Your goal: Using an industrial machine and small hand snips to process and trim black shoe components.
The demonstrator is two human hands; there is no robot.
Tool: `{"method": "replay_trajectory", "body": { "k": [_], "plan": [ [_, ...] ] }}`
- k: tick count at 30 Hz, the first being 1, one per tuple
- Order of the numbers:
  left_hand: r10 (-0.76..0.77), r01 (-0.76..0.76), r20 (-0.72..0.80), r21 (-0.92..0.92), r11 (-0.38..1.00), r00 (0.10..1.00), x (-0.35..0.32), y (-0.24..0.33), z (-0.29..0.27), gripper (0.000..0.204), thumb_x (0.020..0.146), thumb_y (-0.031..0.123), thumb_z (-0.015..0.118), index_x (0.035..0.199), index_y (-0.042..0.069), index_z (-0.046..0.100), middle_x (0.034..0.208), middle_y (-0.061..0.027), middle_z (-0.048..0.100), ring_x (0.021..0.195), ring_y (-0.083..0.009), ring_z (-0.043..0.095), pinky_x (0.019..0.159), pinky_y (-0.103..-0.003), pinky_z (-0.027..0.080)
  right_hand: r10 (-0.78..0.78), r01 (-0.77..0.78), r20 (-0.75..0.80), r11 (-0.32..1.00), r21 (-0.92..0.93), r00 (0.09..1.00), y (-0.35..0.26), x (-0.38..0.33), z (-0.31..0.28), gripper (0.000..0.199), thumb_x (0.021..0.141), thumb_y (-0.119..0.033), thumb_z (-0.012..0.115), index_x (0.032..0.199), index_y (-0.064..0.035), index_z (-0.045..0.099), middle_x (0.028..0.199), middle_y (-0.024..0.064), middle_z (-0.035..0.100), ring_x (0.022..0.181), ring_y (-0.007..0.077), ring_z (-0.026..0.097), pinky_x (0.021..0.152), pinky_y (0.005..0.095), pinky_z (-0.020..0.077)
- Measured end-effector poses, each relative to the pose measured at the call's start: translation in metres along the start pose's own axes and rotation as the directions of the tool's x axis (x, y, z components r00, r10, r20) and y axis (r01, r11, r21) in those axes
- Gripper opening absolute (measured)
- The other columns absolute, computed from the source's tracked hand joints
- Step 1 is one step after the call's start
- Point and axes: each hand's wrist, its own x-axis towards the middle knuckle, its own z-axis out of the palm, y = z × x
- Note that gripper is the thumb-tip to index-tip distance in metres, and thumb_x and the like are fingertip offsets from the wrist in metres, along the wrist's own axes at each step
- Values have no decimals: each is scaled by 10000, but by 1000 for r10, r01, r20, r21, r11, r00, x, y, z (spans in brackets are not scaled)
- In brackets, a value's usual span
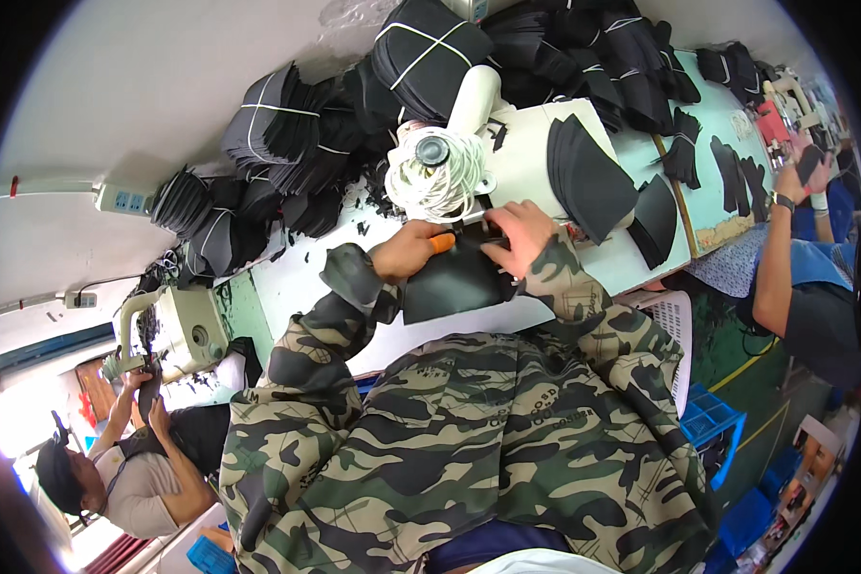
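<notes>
Near the table's front edge (392, 346), the left forearm angles inward, its hand (407, 251) back-up with fingers curled, an orange finger cover (441, 243) touching the black piece; whether these fingers pinch it cannot be told. The black piece (452, 285) lies between the hands, before the sewing machine (475, 96). The right hand (524, 235) arches inward, thumb and forefinger parted, at the piece's far right corner.

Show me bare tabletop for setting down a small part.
Free: white tabletop left of the left sleeve, and a narrow strip between the black panel and the camouflage jacket.
Crowded: beyond the left hand and right hand, with coiled white cord, cream machine and tied black bundles.
</notes>
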Motion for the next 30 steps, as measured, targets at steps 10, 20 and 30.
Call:
{"method": "replay_trajectory", "body": {
  "k": [10,20,30],
  "plan": [
    [-168,178,76,-154,972,983,0,9,-7,215,947,182,435,1002,-16,498,634,-74,557,404,-167,510,412,-300,466,152,-154,30,982,108,988,-4,-25,-5,173,749,-172,618,851,-32,609,764,145,601,741,348,583,659,415,458],
    [296,91,-406,706,703,865,9,-53,-70,321,869,310,523,1078,69,560,681,-149,613,573,-245,617,487,-355,474,277,-150,-593,955,254,756,4,-56,-75,132,758,-2,624,889,-1,639,782,106,594,689,213,582,630,290,457],
    [233,300,-382,898,323,894,-19,-93,-36,394,747,285,684,1087,126,566,818,-170,645,784,-351,628,665,-461,487,104,-103,-435,994,25,894,7,-42,-39,147,735,-74,654,866,-19,617,804,105,593,749,277,568,661,344,459]
  ]
}}
